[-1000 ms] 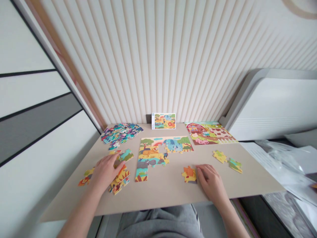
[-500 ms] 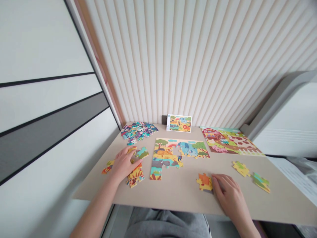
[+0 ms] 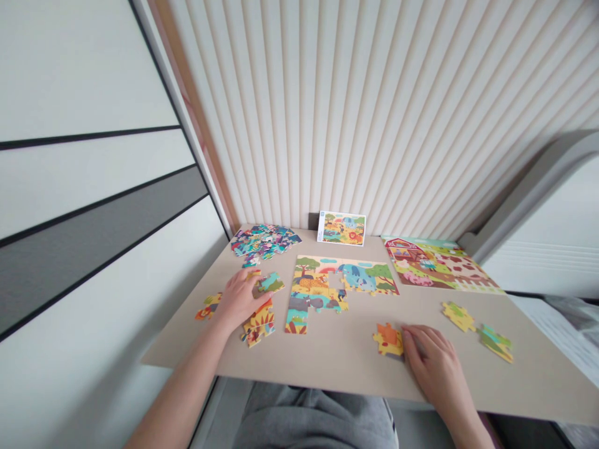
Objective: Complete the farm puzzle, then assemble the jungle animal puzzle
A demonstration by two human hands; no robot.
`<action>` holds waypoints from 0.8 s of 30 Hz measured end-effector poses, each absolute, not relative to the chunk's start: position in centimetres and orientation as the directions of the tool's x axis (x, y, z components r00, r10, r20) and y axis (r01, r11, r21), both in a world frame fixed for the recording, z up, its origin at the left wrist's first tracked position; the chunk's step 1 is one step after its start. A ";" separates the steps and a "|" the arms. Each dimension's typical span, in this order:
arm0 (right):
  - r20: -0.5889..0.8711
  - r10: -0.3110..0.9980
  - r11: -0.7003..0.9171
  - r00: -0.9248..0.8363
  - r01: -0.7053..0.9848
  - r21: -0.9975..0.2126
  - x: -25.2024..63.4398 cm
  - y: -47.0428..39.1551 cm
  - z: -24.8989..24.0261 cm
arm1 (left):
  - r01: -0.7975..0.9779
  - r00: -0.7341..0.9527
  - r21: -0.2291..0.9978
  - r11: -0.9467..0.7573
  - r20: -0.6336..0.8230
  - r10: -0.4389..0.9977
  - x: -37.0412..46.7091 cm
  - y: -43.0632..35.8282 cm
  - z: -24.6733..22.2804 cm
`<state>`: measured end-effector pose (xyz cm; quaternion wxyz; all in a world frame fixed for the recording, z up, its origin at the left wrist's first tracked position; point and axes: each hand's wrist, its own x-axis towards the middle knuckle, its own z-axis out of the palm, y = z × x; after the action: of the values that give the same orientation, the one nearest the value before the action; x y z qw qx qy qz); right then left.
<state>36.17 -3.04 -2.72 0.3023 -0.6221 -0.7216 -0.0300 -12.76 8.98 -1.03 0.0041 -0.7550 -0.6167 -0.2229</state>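
Note:
My left hand (image 3: 238,300) rests over a small cluster of loose pieces (image 3: 260,321) at the left, its thumb and fingers apart around a green-and-teal piece (image 3: 270,282). A lion piece (image 3: 208,307) lies left of that hand. My right hand (image 3: 433,355) is on the table with its fingers curled together, their tips at the edge of an orange-and-yellow piece (image 3: 388,340). Whether it grips this piece is hard to see. Between the hands and farther back lies the partly assembled animal puzzle (image 3: 311,290), with a gap below its top row and an open lower right.
A picture card (image 3: 342,229) stands against the pleated curtain. Purple-and-teal pieces (image 3: 266,242) are heaped at the back left. A farm puzzle (image 3: 435,265) lies at the back right, with a yellow-green piece (image 3: 458,317) and a green piece (image 3: 495,343) nearer on the table (image 3: 337,368).
The whole view has shifted slightly. Both hands stay at nearly the same places on the table, and the assembled puzzle looks the same.

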 end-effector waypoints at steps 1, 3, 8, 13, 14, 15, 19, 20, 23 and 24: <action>0.471 0.881 0.220 -0.040 0.917 -0.333 36.1 -3.1 -2.7 | 0.935 0.145 0.256 -0.246 0.359 0.922 -12.7 8.9 -1.0; 0.472 0.881 0.217 -0.037 0.918 -0.333 36.1 -3.1 -2.7 | 0.938 0.148 0.233 -0.257 0.402 0.904 -12.5 8.8 -0.8; 0.495 0.868 0.230 -0.037 0.913 -0.336 36.1 -3.1 -2.8 | 0.927 0.162 0.214 -0.308 0.510 0.845 -11.6 8.0 0.0; 0.495 0.869 0.222 -0.031 0.917 -0.332 36.0 -3.1 -2.7 | 0.857 0.306 0.213 -0.470 0.524 0.795 -10.3 6.8 1.2; 0.491 0.871 0.221 -0.032 0.917 -0.331 36.0 -3.1 -2.7 | 0.835 0.345 0.217 -0.506 0.511 0.787 -9.8 6.3 1.5; 0.486 0.873 0.221 -0.034 0.917 -0.331 36.0 -3.1 -2.7 | 0.812 0.380 0.225 -0.538 0.496 0.781 -9.2 5.8 1.7; 0.475 0.879 0.215 -0.033 0.918 -0.333 36.0 -3.2 -2.6 | 0.722 0.488 0.267 -0.638 0.457 0.743 -6.1 3.6 2.6; 0.475 0.880 0.211 -0.030 0.919 -0.334 36.0 -3.2 -2.6 | 0.702 0.511 0.274 -0.658 0.450 0.732 -5.3 3.1 2.7; 0.472 0.881 0.201 -0.019 0.919 -0.338 35.8 -3.3 -2.5 | 0.650 0.561 0.301 -0.698 0.431 0.707 -2.7 2.0 2.9; 0.469 0.883 0.200 -0.019 0.919 -0.340 35.8 -3.3 -2.4 | 0.640 0.567 0.315 -0.701 0.422 0.708 -2.0 1.8 2.9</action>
<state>35.75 -3.31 -2.44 0.3029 -0.6316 -0.7131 -0.0296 -1.96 1.81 2.92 -0.0634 -0.8829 -0.3816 -0.2662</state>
